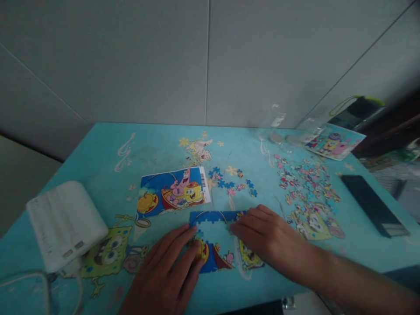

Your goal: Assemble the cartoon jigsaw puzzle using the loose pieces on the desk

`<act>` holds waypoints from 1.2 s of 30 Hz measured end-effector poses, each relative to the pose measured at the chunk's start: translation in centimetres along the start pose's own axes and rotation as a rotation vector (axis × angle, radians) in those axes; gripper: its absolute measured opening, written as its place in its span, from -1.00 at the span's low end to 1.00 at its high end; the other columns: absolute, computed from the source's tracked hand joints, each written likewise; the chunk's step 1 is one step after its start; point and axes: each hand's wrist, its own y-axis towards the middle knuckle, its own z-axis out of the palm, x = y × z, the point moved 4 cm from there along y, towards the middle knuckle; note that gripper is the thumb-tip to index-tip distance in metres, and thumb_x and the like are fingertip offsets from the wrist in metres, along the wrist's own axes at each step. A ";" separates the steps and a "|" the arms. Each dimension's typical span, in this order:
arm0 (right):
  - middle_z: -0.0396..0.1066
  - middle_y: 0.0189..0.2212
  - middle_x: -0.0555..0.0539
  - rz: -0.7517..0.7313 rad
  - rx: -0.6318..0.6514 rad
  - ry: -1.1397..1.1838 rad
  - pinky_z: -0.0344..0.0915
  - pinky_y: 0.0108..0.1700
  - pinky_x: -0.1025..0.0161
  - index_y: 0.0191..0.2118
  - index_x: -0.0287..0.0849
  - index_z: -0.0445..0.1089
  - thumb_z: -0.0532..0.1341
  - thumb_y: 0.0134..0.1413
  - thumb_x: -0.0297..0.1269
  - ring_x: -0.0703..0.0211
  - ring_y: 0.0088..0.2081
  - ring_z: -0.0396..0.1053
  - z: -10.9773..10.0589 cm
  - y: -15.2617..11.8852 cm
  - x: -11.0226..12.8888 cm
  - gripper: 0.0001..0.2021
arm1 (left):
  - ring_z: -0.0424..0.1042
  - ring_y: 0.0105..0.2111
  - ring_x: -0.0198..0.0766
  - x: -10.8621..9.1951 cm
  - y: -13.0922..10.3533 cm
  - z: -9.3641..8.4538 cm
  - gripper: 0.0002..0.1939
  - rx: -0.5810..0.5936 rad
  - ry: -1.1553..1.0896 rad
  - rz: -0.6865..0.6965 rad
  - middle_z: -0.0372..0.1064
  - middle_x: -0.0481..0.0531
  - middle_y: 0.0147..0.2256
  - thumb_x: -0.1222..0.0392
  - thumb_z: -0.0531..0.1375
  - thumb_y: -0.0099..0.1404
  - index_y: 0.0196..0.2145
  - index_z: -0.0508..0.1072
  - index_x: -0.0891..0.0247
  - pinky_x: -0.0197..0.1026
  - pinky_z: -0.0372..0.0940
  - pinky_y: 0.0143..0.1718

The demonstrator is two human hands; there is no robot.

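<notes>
- Two hands are working over the partly joined puzzle (215, 264), which is lying on the teal table (131, 153) at the near side.
- Left hand (167, 271) is resting its extended fingers on the puzzle's left edge, unclenched, not grasping.
- Right hand (269, 232) is bending its fingers over the upper right part; can't tell if it's pinching a piece.
- Picture card (177, 192) is lying just beyond the puzzle, showing a matching boat scene.
- Loose blue pieces (229, 183) are sitting right of the card; the multicolored pile (308, 179) is spreading farther right.
- Dark slim box (374, 205) is lying right of the pile.
- White device (67, 223) is sitting far left, with a cable (79, 284) plugging in.
</notes>
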 end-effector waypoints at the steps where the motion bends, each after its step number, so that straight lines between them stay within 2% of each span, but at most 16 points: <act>1: 0.51 -0.29 -0.09 0.036 -0.014 0.031 0.29 -0.17 0.09 -0.04 -0.20 0.49 0.17 0.38 -0.39 0.09 -0.27 0.40 -0.2 0.1 -0.7 -0.84 | 0.32 0.21 -0.04 0.0 0.0 0.0 -0.74 0.000 0.006 0.000 0.33 0.13 0.21 0.26 0.16 0.44 0.04 0.50 0.22 0.03 0.37 0.15; 6: 0.55 -0.25 -0.07 0.306 -0.177 0.214 0.38 -0.12 0.17 -0.06 -0.13 0.53 0.16 0.40 -0.32 0.13 -0.20 0.48 -0.8 0.1 -5.1 -0.81 | 0.31 0.21 -0.06 0.1 -0.2 0.1 -0.77 -0.004 0.018 0.012 0.34 0.10 0.21 0.25 0.16 0.44 0.01 0.51 0.20 -0.01 0.38 0.14; 9: 0.58 -0.20 -0.06 0.391 -0.203 0.253 0.41 -0.10 0.17 -0.06 -0.09 0.54 0.18 0.38 -0.31 0.12 -0.18 0.51 -0.6 0.0 -6.6 -0.82 | 0.32 0.21 -0.07 0.1 -0.2 0.1 -0.77 -0.006 0.030 0.024 0.35 0.10 0.20 0.25 0.16 0.44 0.01 0.51 0.20 -0.01 0.38 0.12; 16: 0.58 -0.23 -0.07 0.428 -0.172 0.183 0.43 -0.12 0.16 -0.08 -0.09 0.56 0.19 0.35 -0.31 0.12 -0.22 0.52 0.1 -0.3 -6.9 -0.81 | 0.34 0.18 -0.09 0.3 -0.1 0.2 -0.77 -0.062 0.045 0.062 0.38 0.11 0.16 0.23 0.16 0.44 0.00 0.51 0.23 -0.06 0.39 0.09; 21: 0.56 -0.28 -0.10 0.416 -0.151 0.119 0.42 -0.13 0.16 -0.13 -0.13 0.57 0.20 0.32 -0.35 0.11 -0.24 0.50 -0.5 -0.1 -6.7 -0.83 | 0.36 0.17 -0.10 0.3 0.0 0.1 -0.77 -0.059 0.055 0.058 0.39 0.11 0.16 0.23 0.16 0.43 -0.01 0.52 0.21 -0.07 0.41 0.10; 24: 0.55 -0.27 -0.11 0.410 -0.136 0.119 0.41 -0.12 0.16 -0.09 -0.14 0.56 0.20 0.33 -0.34 0.10 -0.22 0.50 -1.2 0.5 -7.0 -0.82 | 0.38 0.16 -0.10 0.3 0.0 0.1 -0.77 -0.057 0.052 0.044 0.39 0.10 0.16 0.22 0.16 0.43 0.00 0.52 0.19 -0.07 0.42 0.08; 27: 0.56 -0.24 -0.10 0.381 -0.136 0.119 0.40 -0.12 0.18 -0.08 -0.11 0.56 0.19 0.34 -0.33 0.10 -0.21 0.50 -1.7 1.9 -7.5 -0.81 | 0.38 0.16 -0.10 0.2 -0.1 0.0 -0.76 -0.051 0.046 0.022 0.39 0.08 0.16 0.22 0.16 0.43 0.00 0.52 0.18 -0.08 0.42 0.10; 31: 0.59 -0.21 -0.12 0.356 -0.133 0.089 0.39 -0.13 0.18 -0.12 -0.13 0.57 0.18 0.35 -0.27 0.10 -0.21 0.51 -1.8 5.4 -8.5 -0.80 | 0.37 0.17 -0.09 0.0 0.0 0.0 -0.77 -0.033 0.039 -0.001 0.38 0.08 0.17 0.23 0.15 0.44 -0.01 0.52 0.18 -0.07 0.42 0.10; 36: 0.59 -0.24 -0.16 0.430 -0.120 0.049 0.35 -0.19 0.19 -0.14 -0.16 0.57 0.25 0.27 -0.10 0.12 -0.31 0.49 -1.2 9.6 -9.8 -0.75 | 0.35 0.18 -0.06 -0.5 0.3 -0.3 -0.77 -0.055 0.031 -0.014 0.39 0.14 0.15 0.29 0.14 0.43 -0.02 0.51 0.23 0.01 0.43 0.09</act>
